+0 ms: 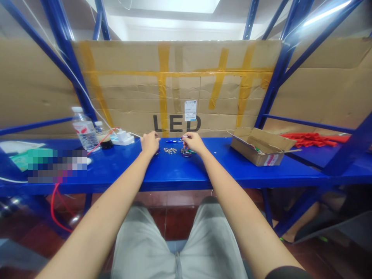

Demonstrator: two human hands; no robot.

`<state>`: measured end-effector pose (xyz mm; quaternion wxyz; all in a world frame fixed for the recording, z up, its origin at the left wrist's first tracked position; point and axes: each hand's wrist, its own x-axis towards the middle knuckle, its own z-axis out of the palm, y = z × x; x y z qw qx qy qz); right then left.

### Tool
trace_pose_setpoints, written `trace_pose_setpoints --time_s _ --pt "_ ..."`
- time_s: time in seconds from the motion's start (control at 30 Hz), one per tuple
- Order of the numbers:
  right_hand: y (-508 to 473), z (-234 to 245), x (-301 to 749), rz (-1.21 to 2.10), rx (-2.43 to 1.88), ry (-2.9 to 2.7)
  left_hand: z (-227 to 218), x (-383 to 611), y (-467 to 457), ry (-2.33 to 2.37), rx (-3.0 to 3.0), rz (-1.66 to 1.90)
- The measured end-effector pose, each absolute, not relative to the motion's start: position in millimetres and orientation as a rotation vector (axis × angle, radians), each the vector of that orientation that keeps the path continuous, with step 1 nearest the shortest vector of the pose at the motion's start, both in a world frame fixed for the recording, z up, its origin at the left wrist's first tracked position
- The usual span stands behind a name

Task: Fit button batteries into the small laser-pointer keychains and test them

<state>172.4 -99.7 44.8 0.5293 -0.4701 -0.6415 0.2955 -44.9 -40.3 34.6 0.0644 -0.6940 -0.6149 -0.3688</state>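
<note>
A small purplish piece (183, 136) sits pinched narrowly in the right hand (194, 143), beside piled multicoloured loop-shaped clips (186, 153). Left of this grip lie tiny gold-coloured pieces (170, 150), then the left hand (150, 142), its hold unclear; rightward stands 1 open brown cardboard box (245, 151).

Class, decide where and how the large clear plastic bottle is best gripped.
Grip the upright bottle around its round body, below the white cap, probably from the left: a smaller bottle stands close on its right.
</note>
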Motion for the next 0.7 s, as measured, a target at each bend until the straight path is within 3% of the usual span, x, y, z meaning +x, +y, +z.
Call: trace_pose_setpoints --time_s 0.2,0.43,0.7 --pt "-103.0 46.0 171.5 0.698 -1.146 -1.531 41.8 -69.0 -39.2 -2.166 -1.806 -1.263" --pt "-107.4 47.2 170.8 0.704 -1.144 -1.537 40.1 -90.9 -34.8 -2.488 -1.773 -1.031" --pt "-105.1 45.0 170.5 0.686 -1.161 -1.549 40.2 -88.4 -32.9 -2.551 -1.826 -0.923"
